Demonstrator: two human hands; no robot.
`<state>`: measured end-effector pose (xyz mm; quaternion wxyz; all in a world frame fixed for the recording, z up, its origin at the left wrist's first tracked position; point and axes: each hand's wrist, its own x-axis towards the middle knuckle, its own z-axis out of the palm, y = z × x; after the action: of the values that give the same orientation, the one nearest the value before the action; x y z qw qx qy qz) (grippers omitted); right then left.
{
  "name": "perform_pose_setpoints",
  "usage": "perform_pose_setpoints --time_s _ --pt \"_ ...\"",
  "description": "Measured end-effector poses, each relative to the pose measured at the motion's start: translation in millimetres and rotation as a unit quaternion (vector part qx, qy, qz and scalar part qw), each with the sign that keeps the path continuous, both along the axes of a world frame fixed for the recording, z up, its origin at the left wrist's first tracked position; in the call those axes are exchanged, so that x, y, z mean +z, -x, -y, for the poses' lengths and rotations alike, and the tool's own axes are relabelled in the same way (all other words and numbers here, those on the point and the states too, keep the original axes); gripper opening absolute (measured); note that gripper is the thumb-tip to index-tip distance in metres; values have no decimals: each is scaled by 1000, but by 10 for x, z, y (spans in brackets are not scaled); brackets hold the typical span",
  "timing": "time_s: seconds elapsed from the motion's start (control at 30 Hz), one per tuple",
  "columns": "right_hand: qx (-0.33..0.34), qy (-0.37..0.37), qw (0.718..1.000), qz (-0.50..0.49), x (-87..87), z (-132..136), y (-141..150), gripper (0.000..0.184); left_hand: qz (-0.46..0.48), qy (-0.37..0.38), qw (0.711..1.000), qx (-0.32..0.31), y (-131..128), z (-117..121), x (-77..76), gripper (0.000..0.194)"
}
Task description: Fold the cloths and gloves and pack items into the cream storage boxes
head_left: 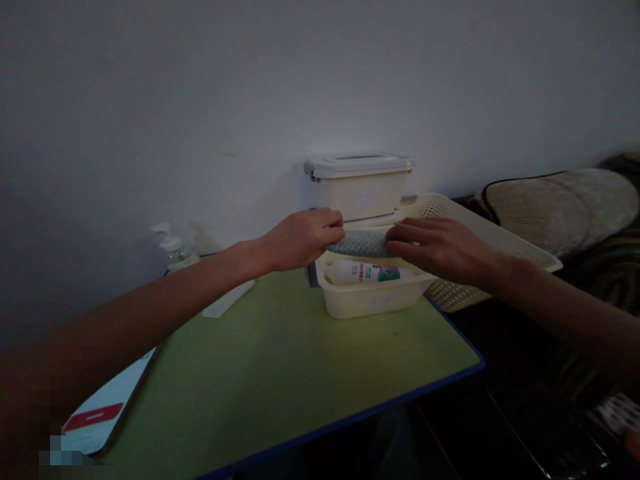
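A rolled grey-blue textured cloth (365,243) spans the gap between my two hands. My left hand (310,237) grips its left end, fingers closed around it. At the other end, my right hand (440,247) pinches the cloth in the same way. Just below the cloth stands an open cream plastic bin (375,300) on the table. Inside that bin lies a white tube (365,272) with red print and a teal end. The hands partly cover the bin's back rim.
Behind the bin is a lidded cream box (363,190) against the wall. A perforated basket (495,233) sits to the right, near a cushion (565,207). A pump bottle (173,247) and a white-and-red flat packet (107,407) lie left on the green table (280,373).
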<state>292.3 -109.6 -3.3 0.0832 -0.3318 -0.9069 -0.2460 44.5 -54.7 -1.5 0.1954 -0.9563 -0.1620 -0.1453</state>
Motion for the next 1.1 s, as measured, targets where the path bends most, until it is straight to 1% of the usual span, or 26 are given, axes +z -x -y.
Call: perform_pose_setpoints --time_s 0.07,0.13,0.23,0.33,0.43,0.53,0.6,0.67,0.73,0.8,0.87,0.93,1.0,1.03,1.1 --pt "12 16 998 59 -61 -114 -29 16 -43 -5 999 -32 -86 -112 -52 18" --pt "23 46 994 98 -134 -208 -20 14 -90 16 994 -59 -157 -206 -111 20" --pt "42 117 985 122 -224 -323 30 14 -143 63 984 -83 -255 -317 -197 23" --pt "34 200 972 119 -273 -428 82 21 -175 119 973 -93 -354 -403 -261 23" --pt "19 291 951 98 -309 -522 130 24 -208 176 959 -81 -447 -462 -299 20" --pt "18 381 921 79 -357 -590 187 23 -252 213 942 -53 -527 -486 -327 20" --pt "12 419 904 79 -396 -619 220 21 -281 234 930 -32 -568 -491 -344 21" --pt "6 438 895 81 -432 -638 231 19 -299 255 919 -20 -590 -501 -355 22" --pt "6 439 896 72 -456 -653 208 16 -301 266 916 -14 -585 -528 -348 21" --pt "4 409 911 53 -459 -675 148 16 -278 253 927 -13 -556 -571 -312 20" --pt "2 334 942 37 -446 -711 63 19 -228 201 952 -22 -516 -624 -255 18" --pt "19 232 972 36 -433 -757 -24 22 -176 126 976 -38 -482 -677 -203 18" --pt "39 158 986 47 -437 -792 -84 22 -149 75 985 -46 -468 -718 -192 20" --pt "46 146 987 54 -446 -799 -96 21 -150 70 985 -48 -470 -730 -210 21" --pt "43 169 982 66 -471 -785 -81 23 -169 90 980 -54 -490 -736 -283 22"
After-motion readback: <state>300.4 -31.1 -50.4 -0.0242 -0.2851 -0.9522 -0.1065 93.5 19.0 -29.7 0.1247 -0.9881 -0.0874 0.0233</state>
